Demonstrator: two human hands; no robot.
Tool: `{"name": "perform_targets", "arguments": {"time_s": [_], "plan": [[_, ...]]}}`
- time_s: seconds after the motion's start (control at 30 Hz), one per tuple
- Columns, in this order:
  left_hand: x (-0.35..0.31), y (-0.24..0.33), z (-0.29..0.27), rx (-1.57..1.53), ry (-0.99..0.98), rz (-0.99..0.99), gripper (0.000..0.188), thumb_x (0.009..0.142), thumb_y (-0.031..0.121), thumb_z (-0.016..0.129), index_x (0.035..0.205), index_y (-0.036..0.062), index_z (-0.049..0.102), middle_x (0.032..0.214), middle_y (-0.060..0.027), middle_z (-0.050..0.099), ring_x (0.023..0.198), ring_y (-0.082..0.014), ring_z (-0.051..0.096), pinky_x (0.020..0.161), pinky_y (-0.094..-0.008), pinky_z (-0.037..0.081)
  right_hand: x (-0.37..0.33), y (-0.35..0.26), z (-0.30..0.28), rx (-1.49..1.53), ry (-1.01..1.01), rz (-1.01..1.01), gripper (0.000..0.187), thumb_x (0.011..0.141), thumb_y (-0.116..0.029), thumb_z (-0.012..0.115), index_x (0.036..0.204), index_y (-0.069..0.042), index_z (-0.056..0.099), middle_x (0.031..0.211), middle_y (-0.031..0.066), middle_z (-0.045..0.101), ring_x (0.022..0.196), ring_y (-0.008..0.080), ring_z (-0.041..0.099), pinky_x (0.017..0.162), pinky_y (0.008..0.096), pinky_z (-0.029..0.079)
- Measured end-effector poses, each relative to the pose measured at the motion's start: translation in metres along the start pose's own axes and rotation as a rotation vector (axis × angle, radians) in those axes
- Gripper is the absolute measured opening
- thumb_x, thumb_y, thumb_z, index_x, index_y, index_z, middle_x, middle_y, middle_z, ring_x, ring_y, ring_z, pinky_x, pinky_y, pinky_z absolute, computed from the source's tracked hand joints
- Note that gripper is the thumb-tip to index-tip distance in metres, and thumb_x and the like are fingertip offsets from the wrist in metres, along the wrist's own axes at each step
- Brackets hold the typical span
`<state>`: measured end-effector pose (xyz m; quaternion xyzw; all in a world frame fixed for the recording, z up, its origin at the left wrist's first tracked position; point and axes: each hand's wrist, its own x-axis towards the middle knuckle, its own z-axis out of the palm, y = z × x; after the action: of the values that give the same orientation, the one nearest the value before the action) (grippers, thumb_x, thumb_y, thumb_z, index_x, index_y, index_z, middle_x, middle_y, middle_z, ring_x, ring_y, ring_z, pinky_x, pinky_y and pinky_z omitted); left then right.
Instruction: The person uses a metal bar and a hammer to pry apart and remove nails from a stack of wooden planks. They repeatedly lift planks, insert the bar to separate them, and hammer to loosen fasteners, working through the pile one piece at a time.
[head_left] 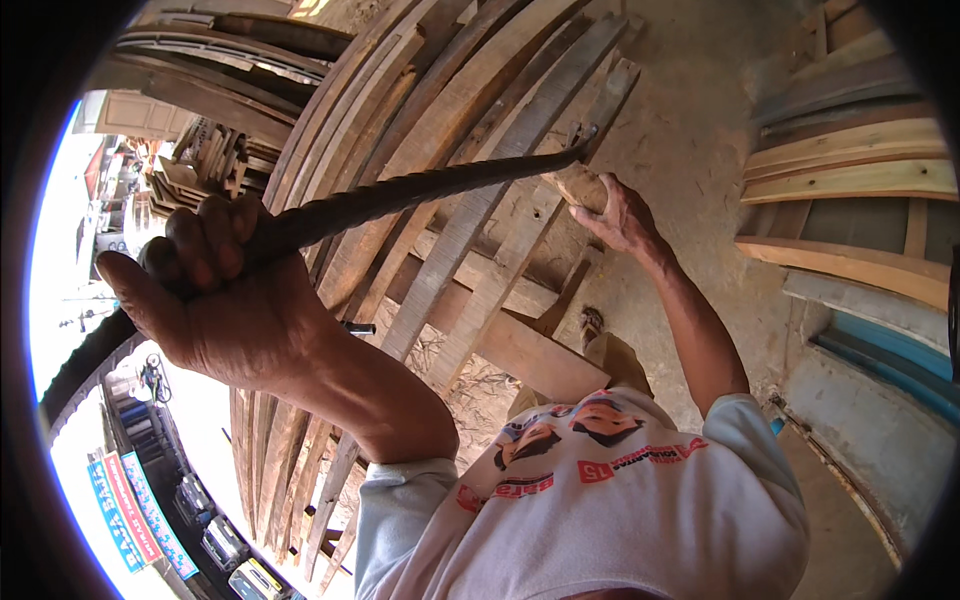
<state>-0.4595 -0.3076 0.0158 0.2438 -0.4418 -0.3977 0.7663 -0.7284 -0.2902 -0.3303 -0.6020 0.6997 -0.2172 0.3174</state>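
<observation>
My left hand [240, 290], raised close on the left, is closed around a long dark ribbed crowbar [400, 195]. The bar reaches rightward across the view, and its thin bent end curves up just above a short piece of wood [580, 188]. My right hand [625, 215] is closed on that wood, with the fingers partly hidden. Whether the bar's tip touches the wood, I cannot tell. Beneath both lie long grey-brown planks [480, 215], side by side at a slant.
Dark timber [210, 90] is piled at the far left, and more boards [850, 180] are stacked on the right. A cross board [545, 355] lies under the planks, close to my feet. Parked vehicles [225, 545] and a blue sign [120, 510] show outside at lower left.
</observation>
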Motion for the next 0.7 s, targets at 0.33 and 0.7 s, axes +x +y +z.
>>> {"name": "perform_targets", "arguments": {"time_s": [0.33, 0.7], "plan": [[-0.026, 0.002, -0.032, -0.064, -0.245, -0.036, 0.053, 0.107, 0.053, 0.048, 0.067, 0.0218, 0.035, 0.059, 0.0069, 0.030, 0.056, -0.0085, 0.030, 0.062, -0.0281, 0.032, 0.027, 0.004, -0.014, -0.034, -0.062, 0.025, 0.095, 0.086, -0.060, 0.071, 0.146, 0.007, 0.041, 0.129, 0.0320, 0.062, 0.118, 0.0427, 0.065, 0.099, 0.0469, 0.054], [-0.046, 0.079, -0.095, 0.032, -0.276, 0.047, 0.052, 0.089, 0.060, 0.076, 0.104, 0.0155, 0.054, 0.069, 0.0050, 0.046, 0.065, -0.0096, 0.047, 0.076, -0.0312, 0.040, 0.031, 0.010, 0.012, -0.079, 0.059, -0.036, 0.092, 0.085, -0.066, 0.068, 0.144, 0.000, 0.046, 0.130, 0.0311, 0.063, 0.119, 0.0450, 0.064, 0.099, 0.0478, 0.053]]}}
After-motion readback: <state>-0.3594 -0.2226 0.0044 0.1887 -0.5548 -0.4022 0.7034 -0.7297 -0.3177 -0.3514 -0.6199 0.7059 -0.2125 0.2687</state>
